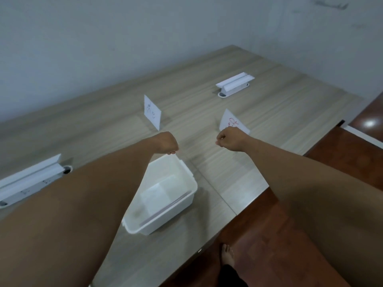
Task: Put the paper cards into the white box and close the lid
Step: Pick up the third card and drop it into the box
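Note:
The open white box [187, 200] sits on the wooden table near me, with flat white paper lying inside and a thin card leaning on its right wall. No lid shows. My left hand [166, 144] hangs curled just above the box's far rim, with nothing seen in it. A white card with dark scribbles [152, 112] stands upright on the table beyond that hand, apart from it. My right hand [229, 140] is a closed fist right in front of a tilted white card with red writing [230, 121], and it hides that card's lower edge.
Two white cable-port covers stand raised on the table, one at the far right [234, 83] and one at the near left [31, 180]. The table's edge [238, 216] runs diagonally on my right, above a red-brown floor where a bare foot [227, 255] stands. A grey wall backs the table.

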Available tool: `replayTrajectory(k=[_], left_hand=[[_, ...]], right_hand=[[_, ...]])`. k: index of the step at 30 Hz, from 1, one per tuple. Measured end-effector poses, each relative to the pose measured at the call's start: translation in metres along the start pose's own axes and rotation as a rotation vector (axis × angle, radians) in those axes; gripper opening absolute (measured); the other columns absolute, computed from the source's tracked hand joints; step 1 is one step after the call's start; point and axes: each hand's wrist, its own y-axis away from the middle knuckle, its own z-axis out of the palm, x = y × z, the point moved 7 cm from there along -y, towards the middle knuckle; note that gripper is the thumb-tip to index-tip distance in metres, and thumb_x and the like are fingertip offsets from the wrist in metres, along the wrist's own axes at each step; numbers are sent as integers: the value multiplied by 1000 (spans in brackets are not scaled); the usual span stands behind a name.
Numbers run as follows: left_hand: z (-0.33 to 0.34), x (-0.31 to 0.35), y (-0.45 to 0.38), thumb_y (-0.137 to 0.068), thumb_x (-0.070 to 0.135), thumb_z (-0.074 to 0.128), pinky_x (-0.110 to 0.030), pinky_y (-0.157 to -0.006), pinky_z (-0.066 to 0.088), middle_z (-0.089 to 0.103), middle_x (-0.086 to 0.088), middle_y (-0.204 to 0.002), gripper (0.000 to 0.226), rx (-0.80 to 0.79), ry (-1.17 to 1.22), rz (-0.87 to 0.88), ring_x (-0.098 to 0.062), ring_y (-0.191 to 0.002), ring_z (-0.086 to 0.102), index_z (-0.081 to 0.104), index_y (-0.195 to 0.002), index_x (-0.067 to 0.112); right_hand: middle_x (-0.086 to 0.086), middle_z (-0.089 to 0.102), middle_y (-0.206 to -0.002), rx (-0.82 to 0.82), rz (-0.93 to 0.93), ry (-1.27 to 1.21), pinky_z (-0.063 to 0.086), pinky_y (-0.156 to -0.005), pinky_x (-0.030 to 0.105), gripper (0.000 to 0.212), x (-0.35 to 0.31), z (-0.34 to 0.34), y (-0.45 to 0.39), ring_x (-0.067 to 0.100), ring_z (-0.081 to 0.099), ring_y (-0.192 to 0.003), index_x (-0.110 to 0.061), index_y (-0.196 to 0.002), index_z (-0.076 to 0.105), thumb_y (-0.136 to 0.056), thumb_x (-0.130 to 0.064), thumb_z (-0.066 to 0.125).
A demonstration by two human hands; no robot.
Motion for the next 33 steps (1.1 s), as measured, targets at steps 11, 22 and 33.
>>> replayTrajectory(k=[11,22,33], left_hand=[[4,103,-152,-97,34,48,-35,-105,40,57,-11,-139,44,10,-100,-30,-29,-128,52,60,-130,7],[47,150,-264,-102,25,32,-36,-116,28,27,-14,-159,54,-12,-77,-82,-29,-145,31,23,-152,6],[-18,136,-202,-92,30,60,-43,-118,27,22,-11,-160,79,343,53,-6,-29,-145,29,15,-154,13]], right_hand=[[20,64,-117,104,222,36,47,-67,29,28,151,-37,-104,33,63,-97,1,-109,58,-86,-15,55],[19,64,-122,70,317,-236,49,-69,27,30,208,3,-166,33,64,-106,2,-115,59,-95,-18,48],[13,72,-99,173,85,-557,57,-72,34,24,137,-50,-141,28,67,-89,-5,-111,70,-93,-12,55]])
